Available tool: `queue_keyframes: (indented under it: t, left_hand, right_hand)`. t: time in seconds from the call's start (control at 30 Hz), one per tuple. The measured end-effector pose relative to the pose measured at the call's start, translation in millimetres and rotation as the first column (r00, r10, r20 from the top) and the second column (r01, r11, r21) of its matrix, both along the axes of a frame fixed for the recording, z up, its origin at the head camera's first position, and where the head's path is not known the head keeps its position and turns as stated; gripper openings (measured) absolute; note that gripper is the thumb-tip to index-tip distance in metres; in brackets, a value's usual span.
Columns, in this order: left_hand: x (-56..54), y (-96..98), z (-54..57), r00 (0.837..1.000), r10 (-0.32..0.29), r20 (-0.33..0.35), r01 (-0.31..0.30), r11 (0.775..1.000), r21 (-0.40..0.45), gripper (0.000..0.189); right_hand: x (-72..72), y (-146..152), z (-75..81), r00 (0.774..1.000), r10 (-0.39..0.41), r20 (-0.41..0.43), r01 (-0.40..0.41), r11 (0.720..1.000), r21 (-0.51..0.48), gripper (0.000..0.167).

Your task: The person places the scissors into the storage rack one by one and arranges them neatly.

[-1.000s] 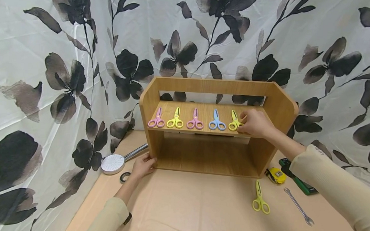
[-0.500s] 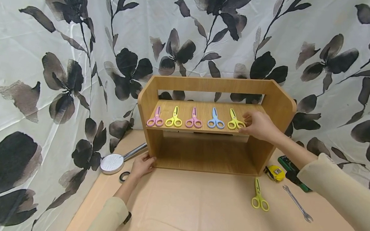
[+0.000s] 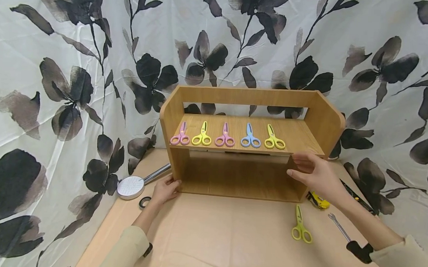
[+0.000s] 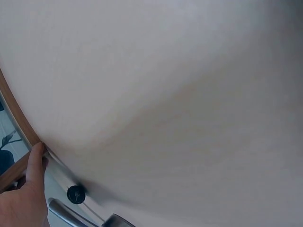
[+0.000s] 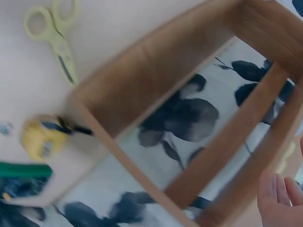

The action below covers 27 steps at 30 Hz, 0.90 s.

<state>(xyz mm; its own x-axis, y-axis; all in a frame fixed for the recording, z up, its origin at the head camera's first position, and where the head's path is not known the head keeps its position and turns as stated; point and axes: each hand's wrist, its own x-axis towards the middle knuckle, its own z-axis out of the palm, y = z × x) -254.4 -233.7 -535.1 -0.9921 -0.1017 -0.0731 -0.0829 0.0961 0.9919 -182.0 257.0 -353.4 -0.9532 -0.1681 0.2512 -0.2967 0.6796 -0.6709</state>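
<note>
A wooden two-tier shelf (image 3: 244, 96) stands on the table. Across its upper board lies a row of small scissors: pink scissors (image 3: 180, 139) at the left end, then yellow scissors (image 3: 201, 140), more pink scissors (image 3: 225, 141), blue scissors (image 3: 250, 141) and yellow scissors (image 3: 274, 143) at the right. My left hand (image 3: 166, 190) holds the shelf's lower left corner; one finger (image 4: 36, 165) lies along its edge in the left wrist view. My right hand (image 3: 317, 176), fingers loose and holding nothing, hovers before the shelf's right side panel.
Another pair of yellow scissors (image 3: 301, 229) lies on the table at the right, beside a wrench (image 3: 338, 225). A yellow tape measure (image 3: 318, 201) sits behind my right forearm, near a green object (image 5: 23, 171). Left of the shelf are a round-headed silver-handled object (image 3: 130, 187) and a black ring (image 3: 144, 202).
My right hand has let go of the rightmost yellow scissors and come down off the upper board towards me. Those scissors now lie flat, slightly farther right. My left hand stays at the corner.
</note>
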Motion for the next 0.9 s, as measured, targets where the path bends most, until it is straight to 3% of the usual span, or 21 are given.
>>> queue_keyframes:
  t: [0.27, 0.53, 0.9]
  left_hand:
    - [-0.5, -0.6, -1.0, 1.0, -0.012, 0.005, 0.012, 0.999, -0.031, 0.06]
    - [-2.4, -1.1, 1.8, 1.0, 0.004, 0.005, -0.004, 0.999, -0.043, 0.058]
    - [-4.4, -0.4, 0.4, 1.0, 0.015, 0.007, -0.014, 0.999, -0.045, 0.058]
  right_hand:
    - [23.1, 23.1, -62.9, 0.997, -0.047, 0.06, 0.051, 0.997, -0.058, 0.063]
    - [32.7, 41.5, -122.8, 0.985, -0.071, 0.158, 0.09, 0.989, -0.117, 0.068]
    - [40.8, 56.3, -182.1, 0.95, -0.06, 0.305, 0.125, 0.973, -0.196, 0.07]
